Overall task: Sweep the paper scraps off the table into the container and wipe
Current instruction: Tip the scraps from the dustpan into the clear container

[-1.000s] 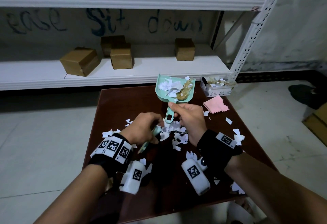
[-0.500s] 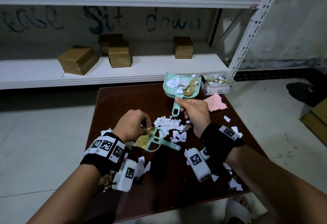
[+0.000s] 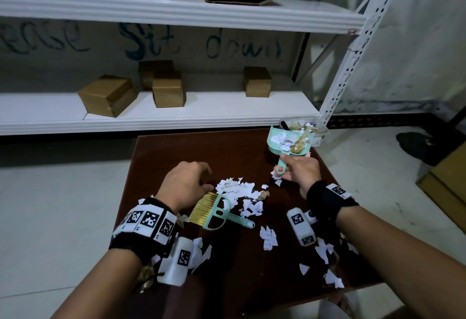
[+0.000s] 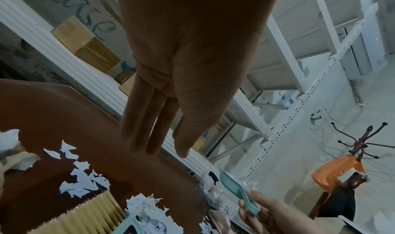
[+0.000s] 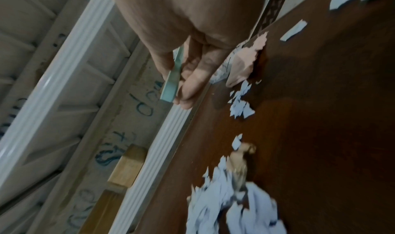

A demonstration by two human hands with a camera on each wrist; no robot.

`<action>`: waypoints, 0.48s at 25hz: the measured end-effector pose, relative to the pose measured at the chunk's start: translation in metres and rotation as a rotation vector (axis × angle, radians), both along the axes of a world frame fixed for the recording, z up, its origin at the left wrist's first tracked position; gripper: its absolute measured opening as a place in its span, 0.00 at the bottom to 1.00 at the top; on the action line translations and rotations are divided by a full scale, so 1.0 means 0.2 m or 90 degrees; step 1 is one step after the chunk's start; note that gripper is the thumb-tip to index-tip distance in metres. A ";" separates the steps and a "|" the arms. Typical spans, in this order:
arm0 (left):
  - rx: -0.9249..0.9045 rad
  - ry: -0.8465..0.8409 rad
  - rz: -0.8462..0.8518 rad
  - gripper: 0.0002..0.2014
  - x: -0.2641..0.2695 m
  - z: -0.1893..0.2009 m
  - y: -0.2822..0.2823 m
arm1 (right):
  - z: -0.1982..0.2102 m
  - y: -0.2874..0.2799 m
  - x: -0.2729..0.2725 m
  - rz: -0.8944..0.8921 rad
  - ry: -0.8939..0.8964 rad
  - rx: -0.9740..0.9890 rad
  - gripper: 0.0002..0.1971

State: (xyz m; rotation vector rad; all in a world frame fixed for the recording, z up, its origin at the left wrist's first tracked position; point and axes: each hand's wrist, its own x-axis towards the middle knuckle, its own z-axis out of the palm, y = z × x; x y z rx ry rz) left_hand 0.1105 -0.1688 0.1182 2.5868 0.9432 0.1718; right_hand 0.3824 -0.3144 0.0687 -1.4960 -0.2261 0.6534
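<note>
The container (image 3: 318,134) at the table's (image 3: 161,157) far right corner is half hidden behind the dustpan (image 3: 290,142). The right hand (image 3: 300,171) grips its handle; the left hand (image 3: 186,182), fingers relaxed and empty, hovers beside the brush (image 3: 214,214).

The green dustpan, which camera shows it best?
Head view: the whole dustpan, loaded with scraps, and the right hand holding its handle. The left wrist shows it edge-on; the right wrist only its handle.
</note>
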 end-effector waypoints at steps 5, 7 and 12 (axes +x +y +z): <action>-0.018 -0.076 0.028 0.20 0.01 0.01 0.01 | -0.02 0.00 0.23 -0.039 -0.031 -0.026 0.17; -0.034 -0.154 0.064 0.13 0.02 0.03 0.02 | -0.03 0.01 0.27 -0.034 -0.037 -0.038 0.19; -0.026 -0.252 0.107 0.05 0.04 0.08 0.01 | -0.06 0.04 0.31 -0.046 -0.043 -0.039 0.16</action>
